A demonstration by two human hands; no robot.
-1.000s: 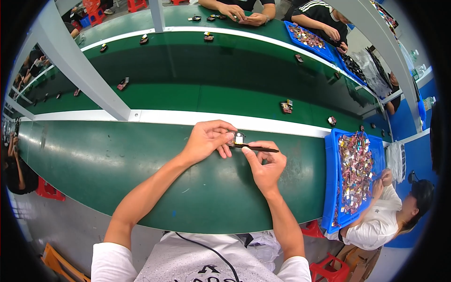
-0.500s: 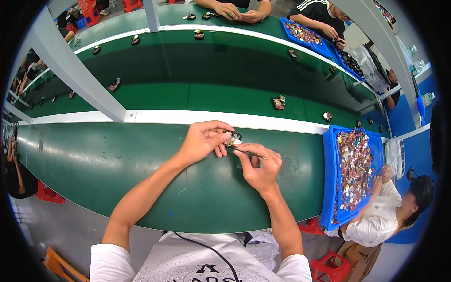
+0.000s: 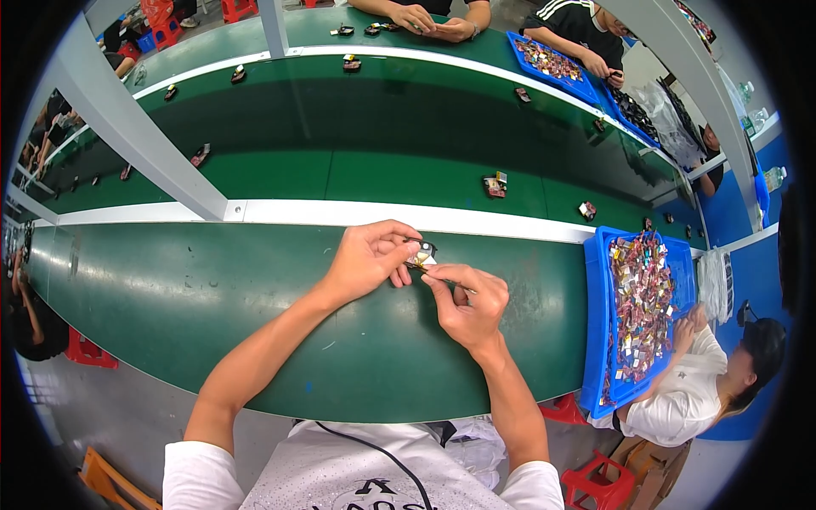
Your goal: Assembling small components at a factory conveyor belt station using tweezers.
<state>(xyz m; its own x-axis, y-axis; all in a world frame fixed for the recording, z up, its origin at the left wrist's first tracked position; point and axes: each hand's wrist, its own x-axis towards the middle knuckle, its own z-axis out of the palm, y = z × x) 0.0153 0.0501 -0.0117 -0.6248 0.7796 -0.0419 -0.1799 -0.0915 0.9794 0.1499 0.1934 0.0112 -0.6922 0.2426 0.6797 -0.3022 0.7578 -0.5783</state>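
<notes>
My left hand (image 3: 367, 259) is closed around a small black-cased electronic unit (image 3: 422, 252), with white and yellowish parts showing inside. It holds the unit just above the green table, near the white rail. My right hand (image 3: 472, 299) is pinched on a thin dark tool, mostly hidden by the fingers, so I cannot make out its exact kind. The right fingertips touch or nearly touch the lower right edge of the unit.
Beyond the white rail (image 3: 297, 212), a green conveyor belt (image 3: 357, 183) carries several small units, one unit (image 3: 495, 184) fairly near. At right stands a blue tray (image 3: 597, 323) heaped with small electronic parts; a co-worker's hands (image 3: 687, 330) reach into it. Metal posts (image 3: 144, 127) rise at left.
The units on the belt have shifted slightly left. My right fingers have tilted a little, and less of the thin tool shows. My left hand has barely moved.
</notes>
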